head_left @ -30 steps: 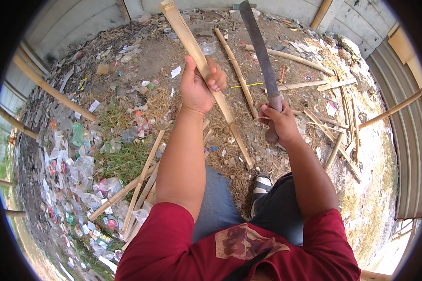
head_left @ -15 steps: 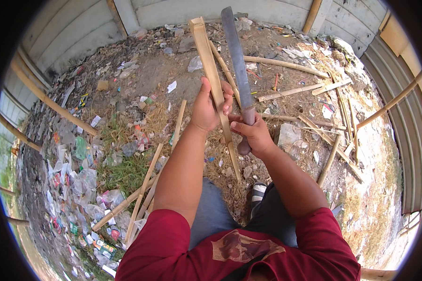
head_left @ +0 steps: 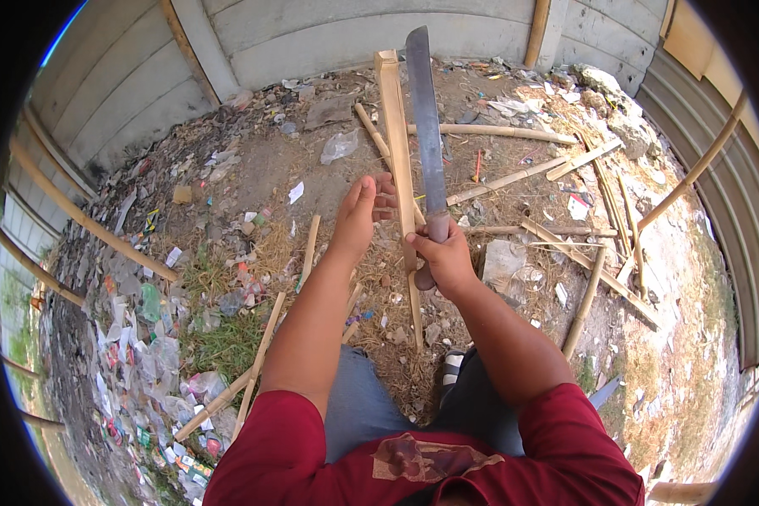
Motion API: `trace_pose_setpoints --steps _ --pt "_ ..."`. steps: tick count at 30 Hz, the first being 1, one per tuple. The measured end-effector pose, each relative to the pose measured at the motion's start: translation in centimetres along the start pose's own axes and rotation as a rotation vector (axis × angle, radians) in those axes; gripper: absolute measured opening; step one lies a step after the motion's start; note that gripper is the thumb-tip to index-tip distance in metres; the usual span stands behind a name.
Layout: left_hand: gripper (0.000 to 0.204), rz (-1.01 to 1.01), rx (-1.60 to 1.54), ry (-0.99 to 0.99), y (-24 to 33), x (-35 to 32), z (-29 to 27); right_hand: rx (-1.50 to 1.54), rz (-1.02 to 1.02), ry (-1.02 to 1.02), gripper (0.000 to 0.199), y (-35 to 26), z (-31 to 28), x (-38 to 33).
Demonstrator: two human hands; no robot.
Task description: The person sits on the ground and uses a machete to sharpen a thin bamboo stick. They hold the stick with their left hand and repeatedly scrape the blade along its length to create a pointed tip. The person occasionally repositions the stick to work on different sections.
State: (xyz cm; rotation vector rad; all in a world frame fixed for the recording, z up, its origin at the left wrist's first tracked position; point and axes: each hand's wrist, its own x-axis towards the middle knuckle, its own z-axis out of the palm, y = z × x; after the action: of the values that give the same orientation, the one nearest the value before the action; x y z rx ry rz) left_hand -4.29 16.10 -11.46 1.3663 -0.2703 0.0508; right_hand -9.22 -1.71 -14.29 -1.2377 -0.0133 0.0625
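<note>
My right hand (head_left: 447,260) is closed round the handle of a machete (head_left: 428,126), whose long dark blade points up and away from me. The split bamboo piece (head_left: 392,126) stands almost parallel to the blade, just left of it. It leans against the fingers of my right hand, near the thumb; how firmly they pinch it is hidden. Beside the bamboo, on its left, my left hand (head_left: 359,216) is open with its thumb up and fingers apart. A narrow gap shows between that hand and the bamboo, and nothing is in it.
Bamboo poles (head_left: 497,132) and split strips (head_left: 594,282) lie on the littered ground to the right. Plastic rubbish (head_left: 148,337) and a grass patch (head_left: 219,337) spread at left. Ahead stands a concrete panel wall (head_left: 312,42); a second blade (head_left: 605,393) lies near my right elbow.
My left hand has let go of the bamboo and moved slightly left and down. The bamboo has turned more upright and now rests at my right hand, which has dropped a little with the machete.
</note>
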Motion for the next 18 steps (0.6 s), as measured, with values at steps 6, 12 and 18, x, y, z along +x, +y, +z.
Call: trace_pose_setpoints --steps 6,12,18 --pt "0.065 -0.166 0.584 -0.162 -1.0 -0.4 0.7 0.090 -0.044 0.117 0.028 -0.9 -4.3 1.8" --pt "0.074 -0.378 0.833 -0.387 -0.5 -4.3 0.5 0.309 -0.137 0.200 0.024 -3.4 -5.2 0.8" --pt "0.070 -0.086 0.546 -0.246 5.3 -4.3 1.1 0.340 -0.133 0.194 0.025 -3.9 -6.8 0.8"
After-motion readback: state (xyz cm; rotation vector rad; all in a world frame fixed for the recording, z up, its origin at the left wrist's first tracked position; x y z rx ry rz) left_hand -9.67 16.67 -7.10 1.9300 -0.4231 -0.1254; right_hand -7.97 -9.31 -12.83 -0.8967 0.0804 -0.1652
